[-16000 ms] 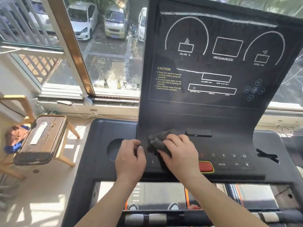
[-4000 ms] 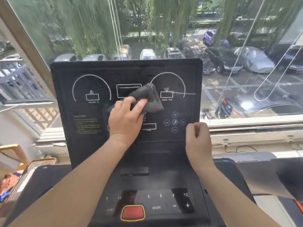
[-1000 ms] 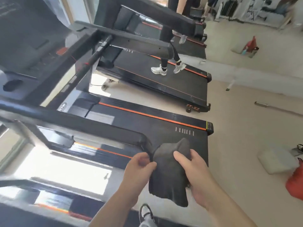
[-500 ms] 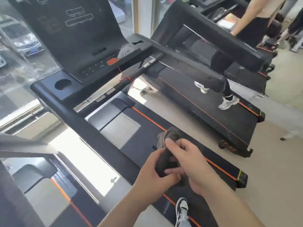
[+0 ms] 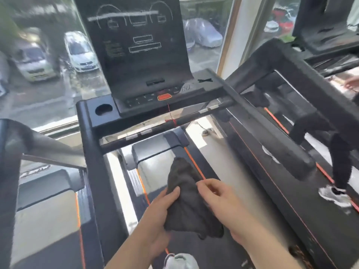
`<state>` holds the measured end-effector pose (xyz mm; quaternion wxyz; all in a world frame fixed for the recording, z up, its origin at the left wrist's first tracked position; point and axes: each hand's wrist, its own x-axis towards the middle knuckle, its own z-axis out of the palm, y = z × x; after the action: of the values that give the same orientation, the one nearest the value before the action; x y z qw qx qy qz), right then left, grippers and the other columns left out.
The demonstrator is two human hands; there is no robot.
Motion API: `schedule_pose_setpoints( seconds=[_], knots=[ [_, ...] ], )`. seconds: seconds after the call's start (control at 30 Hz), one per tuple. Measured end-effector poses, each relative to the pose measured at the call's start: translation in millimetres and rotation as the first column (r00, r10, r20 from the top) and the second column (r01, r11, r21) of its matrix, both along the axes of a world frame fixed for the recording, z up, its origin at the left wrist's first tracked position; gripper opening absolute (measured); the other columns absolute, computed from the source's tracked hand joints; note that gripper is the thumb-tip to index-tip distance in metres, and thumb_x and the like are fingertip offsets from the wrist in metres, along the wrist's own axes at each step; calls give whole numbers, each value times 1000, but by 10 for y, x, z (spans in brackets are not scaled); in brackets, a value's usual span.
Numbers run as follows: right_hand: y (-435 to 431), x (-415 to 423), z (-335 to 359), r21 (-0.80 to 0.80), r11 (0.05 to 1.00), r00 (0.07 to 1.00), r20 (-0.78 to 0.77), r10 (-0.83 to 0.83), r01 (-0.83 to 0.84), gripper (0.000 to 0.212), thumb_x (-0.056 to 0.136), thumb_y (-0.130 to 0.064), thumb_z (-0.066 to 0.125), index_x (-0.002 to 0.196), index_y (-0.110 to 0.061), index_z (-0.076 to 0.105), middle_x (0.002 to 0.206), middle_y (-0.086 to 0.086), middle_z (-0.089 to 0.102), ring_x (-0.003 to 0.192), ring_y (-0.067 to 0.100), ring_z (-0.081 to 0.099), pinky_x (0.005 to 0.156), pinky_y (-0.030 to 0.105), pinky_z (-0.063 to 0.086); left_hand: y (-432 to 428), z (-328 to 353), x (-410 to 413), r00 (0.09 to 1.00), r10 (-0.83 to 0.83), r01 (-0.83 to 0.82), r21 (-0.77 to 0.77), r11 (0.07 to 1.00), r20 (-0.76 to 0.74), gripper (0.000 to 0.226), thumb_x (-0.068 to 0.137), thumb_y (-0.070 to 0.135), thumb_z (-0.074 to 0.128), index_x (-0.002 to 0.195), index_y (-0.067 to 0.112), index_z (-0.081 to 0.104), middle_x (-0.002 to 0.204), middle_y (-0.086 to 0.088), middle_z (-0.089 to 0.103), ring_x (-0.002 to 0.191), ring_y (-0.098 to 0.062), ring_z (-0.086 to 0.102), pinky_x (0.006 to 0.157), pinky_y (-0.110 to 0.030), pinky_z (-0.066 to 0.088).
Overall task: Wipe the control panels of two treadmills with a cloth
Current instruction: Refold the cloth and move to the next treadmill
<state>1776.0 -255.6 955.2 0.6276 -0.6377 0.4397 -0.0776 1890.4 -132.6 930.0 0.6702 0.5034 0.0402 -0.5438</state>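
Both hands hold the dark grey cloth [image 5: 186,200] well short of the treadmill's control panel [image 5: 136,45]. The left hand [image 5: 157,216] grips its lower left edge, thumb on top, and the right hand [image 5: 219,199] pinches its right edge. The step looks like folding a flat pad (worth doing before contact). After that, sweep in overlapping rows from the pale streak [image 5: 124,15] across the panel's top down to the orange stop button [image 5: 164,97] at its foot. The round cup holder [image 5: 104,109], left of the panel's foot, shows only dark inside, so its contents cannot be told.
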Motion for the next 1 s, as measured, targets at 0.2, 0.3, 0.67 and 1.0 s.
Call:
schedule_pose_setpoints(
  seconds=[0.2, 0.3, 0.67, 1.0],
  knots=[
    [-756, 783, -70, -31, 984, 983, 43, 177, -175, 15, 99, -35, 67, 94, -28, 79, 92, -13, 80, 88, 0, 73, 76, 16, 55, -793, -64, 626, 978, 202, -206, 73, 976, 49, 35, 92, 32, 71, 117, 7, 71, 115, -21, 77, 108, -38, 74, 93, -50, 59],
    [-1199, 1215, -116, -30, 976, 976, 31, 217, -216, 17, 100, -33, 66, 93, -28, 79, 92, -10, 80, 89, 5, 74, 78, 21, 58, -1310, -78, 1032, 966, 245, -253, 105, 962, 78, 45, 86, 38, 76, 116, 4, 73, 115, -23, 77, 112, -43, 71, 101, -54, 54],
    [-2429, 2808, -124, -26, 954, 950, 91, 299, -298, 23, 98, -32, 64, 81, -21, 75, 73, -8, 72, 69, 4, 64, 68, 24, 48, -2352, 67, 2356, 897, 411, -435, 155, 887, 165, 37, 102, 35, 65, 109, 1, 76, 105, -20, 80, 105, -38, 75, 93, -48, 57],
    [-2826, 4218, -339, -7, 747, 746, 44, 665, -665, 23, 100, -26, 62, 88, -10, 72, 62, -5, 65, 54, 6, 56, 53, 19, 44, -2575, -111, 3173, 616, 774, -781, 244, 575, 147, 43, 97, 39, 70, 116, 2, 75, 108, -22, 79, 100, -38, 77, 102, -56, 56]
  ],
)
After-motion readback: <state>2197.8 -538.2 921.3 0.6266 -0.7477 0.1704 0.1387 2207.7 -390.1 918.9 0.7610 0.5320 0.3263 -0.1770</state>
